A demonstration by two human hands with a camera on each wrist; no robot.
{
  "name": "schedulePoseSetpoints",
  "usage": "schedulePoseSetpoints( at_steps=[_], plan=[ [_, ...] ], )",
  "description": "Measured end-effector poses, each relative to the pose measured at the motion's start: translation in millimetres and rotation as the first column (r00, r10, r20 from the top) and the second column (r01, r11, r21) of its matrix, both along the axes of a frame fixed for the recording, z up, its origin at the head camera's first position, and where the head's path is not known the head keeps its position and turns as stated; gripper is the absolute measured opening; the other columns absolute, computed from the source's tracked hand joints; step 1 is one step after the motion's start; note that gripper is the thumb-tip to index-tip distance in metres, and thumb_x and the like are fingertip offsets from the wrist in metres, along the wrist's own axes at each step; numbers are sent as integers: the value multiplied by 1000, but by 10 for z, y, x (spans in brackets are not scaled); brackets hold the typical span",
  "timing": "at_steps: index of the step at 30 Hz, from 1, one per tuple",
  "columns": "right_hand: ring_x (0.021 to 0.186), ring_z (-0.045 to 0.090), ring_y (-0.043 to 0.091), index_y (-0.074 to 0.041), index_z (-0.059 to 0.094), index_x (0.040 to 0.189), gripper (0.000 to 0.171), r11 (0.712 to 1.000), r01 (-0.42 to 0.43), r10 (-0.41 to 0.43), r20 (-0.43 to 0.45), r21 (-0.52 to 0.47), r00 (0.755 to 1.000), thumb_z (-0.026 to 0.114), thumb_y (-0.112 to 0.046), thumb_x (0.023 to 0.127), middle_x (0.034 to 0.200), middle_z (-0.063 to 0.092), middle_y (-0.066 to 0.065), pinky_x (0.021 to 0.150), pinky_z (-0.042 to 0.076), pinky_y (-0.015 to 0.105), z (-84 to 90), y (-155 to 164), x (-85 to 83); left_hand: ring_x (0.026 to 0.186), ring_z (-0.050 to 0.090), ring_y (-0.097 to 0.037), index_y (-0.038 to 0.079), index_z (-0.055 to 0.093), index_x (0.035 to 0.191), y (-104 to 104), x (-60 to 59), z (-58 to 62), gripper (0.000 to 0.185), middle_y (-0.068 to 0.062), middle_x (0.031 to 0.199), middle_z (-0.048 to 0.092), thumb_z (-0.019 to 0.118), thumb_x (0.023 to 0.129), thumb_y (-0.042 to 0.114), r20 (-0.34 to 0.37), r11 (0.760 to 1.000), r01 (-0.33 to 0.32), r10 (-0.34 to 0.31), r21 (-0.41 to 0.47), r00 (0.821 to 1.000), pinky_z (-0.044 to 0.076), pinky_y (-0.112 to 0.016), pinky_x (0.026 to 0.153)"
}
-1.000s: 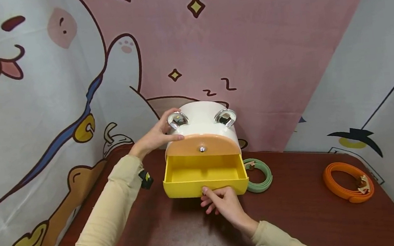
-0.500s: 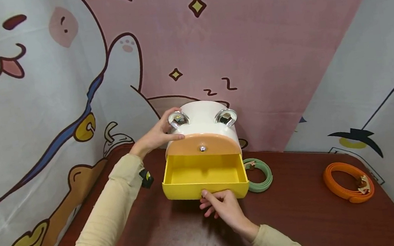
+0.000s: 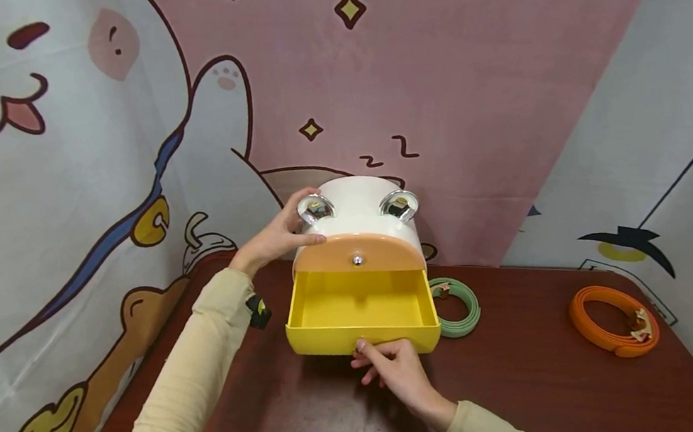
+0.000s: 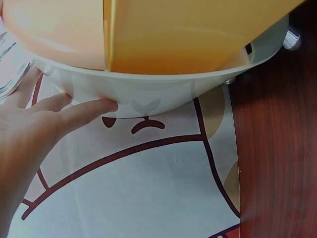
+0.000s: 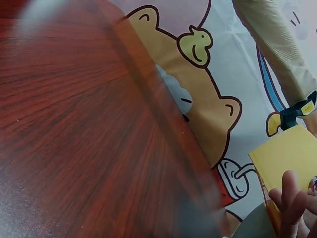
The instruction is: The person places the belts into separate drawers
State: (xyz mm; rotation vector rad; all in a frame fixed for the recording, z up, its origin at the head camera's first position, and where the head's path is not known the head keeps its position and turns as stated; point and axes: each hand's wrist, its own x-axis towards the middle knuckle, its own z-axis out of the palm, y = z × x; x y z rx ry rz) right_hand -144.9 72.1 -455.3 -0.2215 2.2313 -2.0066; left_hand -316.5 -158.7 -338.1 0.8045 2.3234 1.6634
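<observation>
The left hand [image 3: 272, 239] rests straight fingers on the box [image 3: 361, 207]; the right hand [image 3: 396, 367] pinches the front of its open drawer [image 3: 358, 314].

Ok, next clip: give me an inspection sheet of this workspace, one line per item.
Surface: dark red wood-grain table, bare in front.
Job's things: white rounded plastic storage box with orange front; its yellow plastic drawer pulled out, nothing seen inside.
Clutter: green coiled belt beside the drawer; orange coiled belt far right.
Hands: left hand rests on the box's side, fingers straight; right hand pinches the drawer's front edge.
Cables: nothing seen.
Surroundings: pink and white cartoon cloth backdrop.
</observation>
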Motion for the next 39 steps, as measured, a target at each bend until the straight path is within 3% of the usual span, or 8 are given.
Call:
schedulePoseSetpoints(
  at_steps=[7, 15, 24, 31, 39],
  plan=[
    [56, 66, 21, 2, 76, 89, 32, 1000, 2, -2, 24, 6, 1000, 63, -26, 96, 80, 72, 15, 44, 42, 23, 11, 17, 36, 131, 37, -35, 29, 21, 149, 18, 12, 12, 85, -6, 150, 32, 73, 86, 5, 5, 1000, 0, 0, 1, 1000, 33, -55, 103],
    [55, 65, 24, 7, 75, 88, 27, 1000, -4, 4, 25, 2, 1000, 62, -16, 96, 80, 70, 22, 44, 41, 22, 253, 24, 190, 131, 36, -37, 29, 19, 150, 20, 23, 35, 87, -8, 151, 30, 73, 87, 6, 9, 1000, -2, 2, -5, 1000, 34, -57, 102],
    [54, 65, 24, 6, 75, 89, 29, 1000, -22, 22, 12, -1, 1000, 61, -19, 97, 80, 71, 20, 41, 40, 24, -17, 35, 148, 129, 40, -33, 29, 22, 148, 4, 17, 27, 83, -6, 147, 36, 74, 86, 8, -4, 1000, 10, -10, 4, 1000, 36, -51, 102],
    [52, 64, 17, 4, 75, 89, 29, 1000, -12, 11, 31, 13, 999, 62, -20, 97, 80, 71, 17, 42, 41, 24, -41, 34, 181, 131, 39, -27, 26, 21, 148, 1, 11, 15, 84, -7, 145, 39, 73, 86, 3, 2, 998, 38, -38, 48, 999, 32, -47, 105],
    [53, 65, 24, 3, 75, 92, 29, 998, -50, 50, 7, 28, 999, 61, -22, 97, 79, 71, 16, 42, 42, 24, -60, 73, 183, 129, 40, -28, 23, 20, 149, 11, 8, 7, 84, -9, 145, 39, 71, 86, 0, 2, 997, 46, -46, 60, 999, 33, -47, 104]
  ],
)
